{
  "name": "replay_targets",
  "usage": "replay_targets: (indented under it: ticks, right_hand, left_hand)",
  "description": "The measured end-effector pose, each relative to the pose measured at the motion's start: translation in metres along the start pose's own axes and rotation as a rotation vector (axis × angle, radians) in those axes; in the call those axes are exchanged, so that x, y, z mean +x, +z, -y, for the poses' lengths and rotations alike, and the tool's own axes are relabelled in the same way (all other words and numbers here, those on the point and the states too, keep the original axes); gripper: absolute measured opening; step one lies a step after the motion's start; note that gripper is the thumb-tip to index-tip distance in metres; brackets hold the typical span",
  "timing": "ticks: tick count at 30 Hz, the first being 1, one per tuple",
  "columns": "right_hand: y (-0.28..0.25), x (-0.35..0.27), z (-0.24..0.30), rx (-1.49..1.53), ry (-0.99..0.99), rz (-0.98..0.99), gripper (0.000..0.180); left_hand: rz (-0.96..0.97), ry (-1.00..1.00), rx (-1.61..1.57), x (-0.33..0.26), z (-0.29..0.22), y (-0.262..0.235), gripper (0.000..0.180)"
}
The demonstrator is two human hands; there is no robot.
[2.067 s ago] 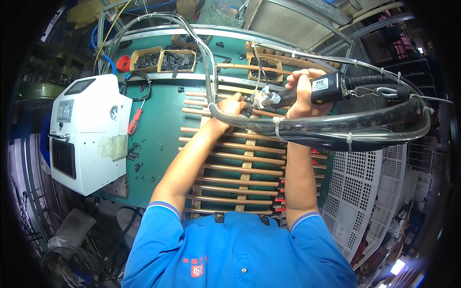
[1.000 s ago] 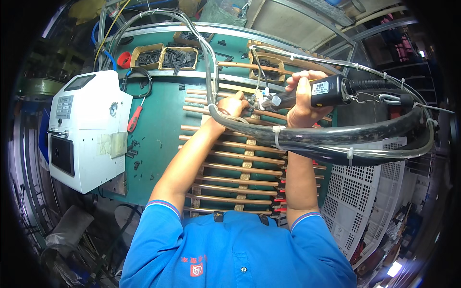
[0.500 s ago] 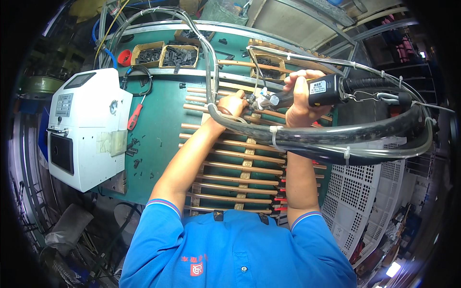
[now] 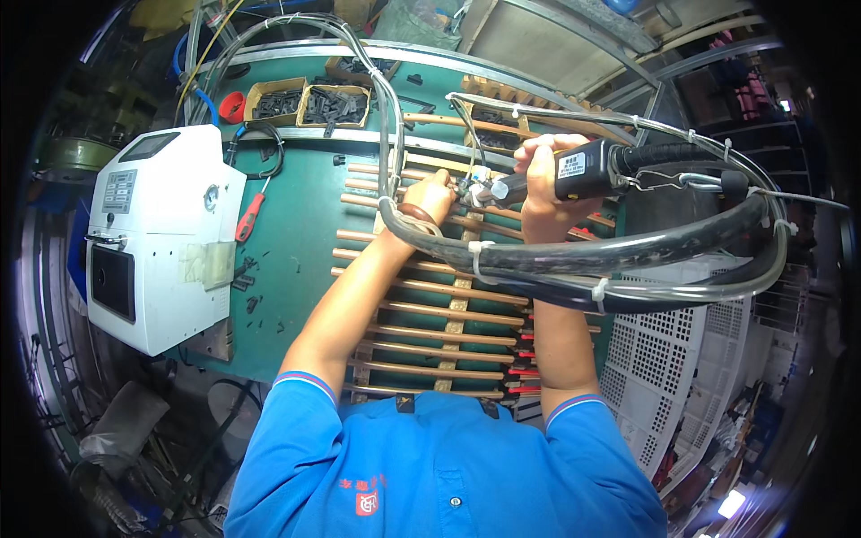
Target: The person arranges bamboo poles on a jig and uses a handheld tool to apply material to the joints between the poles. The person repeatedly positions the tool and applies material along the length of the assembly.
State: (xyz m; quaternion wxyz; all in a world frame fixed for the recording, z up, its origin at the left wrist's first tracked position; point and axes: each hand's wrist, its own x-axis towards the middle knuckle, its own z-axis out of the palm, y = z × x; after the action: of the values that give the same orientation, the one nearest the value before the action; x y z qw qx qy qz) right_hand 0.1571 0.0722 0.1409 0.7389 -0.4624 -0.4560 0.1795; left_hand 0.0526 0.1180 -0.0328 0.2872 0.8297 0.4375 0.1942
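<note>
My right hand is wrapped round a black hose-fed power tool, held level over the far part of the bench. The tool's metal nose points left, toward my left hand. That hand is closed over the far copper-brown rods, its fingertips beside the nose; what they pinch is hidden. A brown bracelet circles the left wrist. Below both hands, several copper-brown rods lie side by side across notched wooden strips. Red and black pieces sit at their right ends.
Thick black hoses loop across in front of my right forearm. On the green bench stand a white machine, a red-handled screwdriver and cartons of black parts. White perforated crates are at the right.
My right hand and the power tool have shifted slightly left, and the hoses have swung left with them. The left hand stays almost in place.
</note>
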Motion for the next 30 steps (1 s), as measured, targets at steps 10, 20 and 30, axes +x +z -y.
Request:
replay_targets:
  ticks: [10,20,30]
  right_hand:
    - [-0.001,0.0,-0.012,0.496,0.37,-0.18,0.019]
    - [-0.001,-0.005,-0.021,0.622,0.332,-0.051,0.022]
    - [0.012,-0.005,-0.006,0.112,0.151,-0.013,0.025]
  left_hand:
    - [-0.012,0.013,-0.062,-0.002,0.003,0.001,0.018]
    - [-0.046,-0.053,-0.144,0.001,0.005,0.006,0.015]
    - [-0.051,-0.03,-0.125,-0.003,0.006,0.005,0.021]
